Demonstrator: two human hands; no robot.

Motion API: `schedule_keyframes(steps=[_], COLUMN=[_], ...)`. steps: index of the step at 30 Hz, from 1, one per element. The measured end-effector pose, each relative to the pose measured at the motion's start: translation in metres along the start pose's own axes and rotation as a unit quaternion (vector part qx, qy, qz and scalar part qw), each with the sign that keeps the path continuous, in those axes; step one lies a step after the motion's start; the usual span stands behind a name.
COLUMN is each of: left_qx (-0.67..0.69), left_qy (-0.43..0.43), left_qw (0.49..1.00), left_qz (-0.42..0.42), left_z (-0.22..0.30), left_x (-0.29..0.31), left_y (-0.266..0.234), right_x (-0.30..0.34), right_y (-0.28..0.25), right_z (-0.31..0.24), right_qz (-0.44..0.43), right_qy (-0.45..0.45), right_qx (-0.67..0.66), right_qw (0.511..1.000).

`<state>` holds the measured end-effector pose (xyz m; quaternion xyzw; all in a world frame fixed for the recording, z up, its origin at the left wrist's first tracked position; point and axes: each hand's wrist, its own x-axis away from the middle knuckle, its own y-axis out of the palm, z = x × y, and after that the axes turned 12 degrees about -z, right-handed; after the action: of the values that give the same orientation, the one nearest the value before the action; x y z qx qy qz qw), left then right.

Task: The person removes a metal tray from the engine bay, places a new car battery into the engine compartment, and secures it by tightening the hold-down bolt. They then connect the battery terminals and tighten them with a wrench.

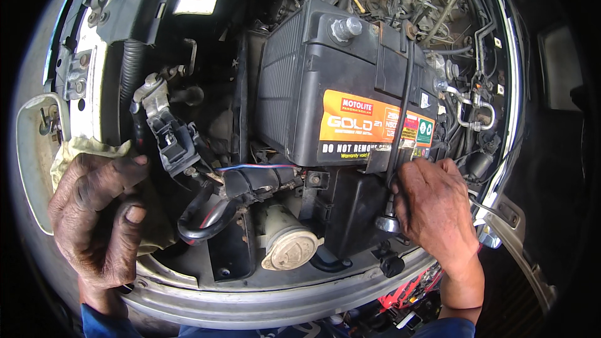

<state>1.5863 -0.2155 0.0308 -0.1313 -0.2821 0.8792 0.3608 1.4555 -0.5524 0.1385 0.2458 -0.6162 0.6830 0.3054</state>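
Note:
My right hand [432,206] is closed at the near side of a black car battery [363,56] with an orange label. Beside its fingers a shiny round ratchet head [388,223] of a socket wrench sits by the lower end of the battery hold-down bar [404,94]; my fingers hide its handle. The bar crosses the battery's top and runs down its near face. My left hand [97,213] has bent fingers with the thumb apart, over a pale, stained rag [87,147] at the left fender. No tool shows in it.
Left of the battery, a loose cable clamp [169,134] stands up with its cables. A cream filler cap [291,250] is near the front edge, close to a looped black cable [210,219]. Pipes and wires [438,12] crowd the far right. A metal body rim [263,307] runs along the front.

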Motion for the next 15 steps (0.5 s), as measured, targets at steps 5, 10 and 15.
schedule_keyframes(steps=[5,10,15], left_qx=[-0.012,0.009,0.000], left_qy=[-0.001,-0.015,-0.002], left_qw=[1.000,1.000,1.000], left_qz=[-0.010,-0.016,-0.004], left_z=[-0.0024,-0.0014,0.0001], left_x=[0.0017,0.0024,-0.0002], left_y=[-0.0029,-0.0027,-0.0009], right_x=[-0.0024,0.0023,-0.0003], right_y=[0.0040,0.0009,0.0021], right_z=[-0.0008,-0.0044,-0.0027], right_qz=[-0.070,0.072,0.011], right_qy=[0.083,0.000,0.015], right_qx=[0.007,-0.016,0.001], right_qw=[0.994,0.997,1.000])
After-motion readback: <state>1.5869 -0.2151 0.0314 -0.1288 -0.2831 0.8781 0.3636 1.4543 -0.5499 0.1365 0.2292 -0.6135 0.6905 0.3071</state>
